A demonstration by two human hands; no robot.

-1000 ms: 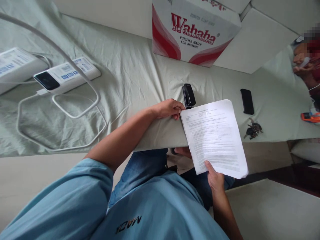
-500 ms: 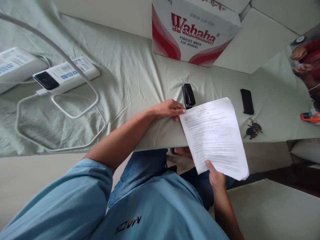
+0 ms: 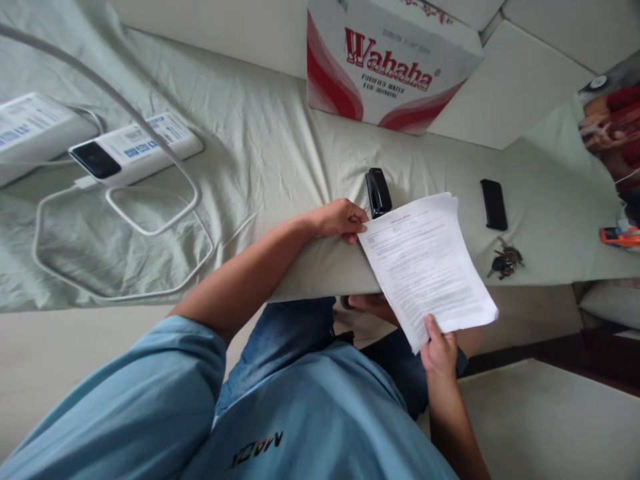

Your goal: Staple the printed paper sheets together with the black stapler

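Papers [image 3: 425, 260], a stapled-looking sheaf of printed sheets, lie tilted over the near edge of the worktop [image 3: 280, 153], their far part resting on it and their near part hanging past the edge. The right hand [image 3: 440, 350] pinches the near corner, thumb on top and the other fingers hidden beneath. The left hand [image 3: 340, 219] touches the far left corner, fingers curled down at the sheet's edge, just beside a black stapler [image 3: 378, 192]. A wrinkled pale green cloth covers the worktop, which stands against cream wall panels. Right of the papers lie a black phone [image 3: 493, 203] and a bunch of keys [image 3: 505, 261]. A Wahaha carton [image 3: 390, 60] stands at the far side, cut off at the top. At far left, two white power banks [image 3: 135, 148] trail looping cables. The print is too small to read.
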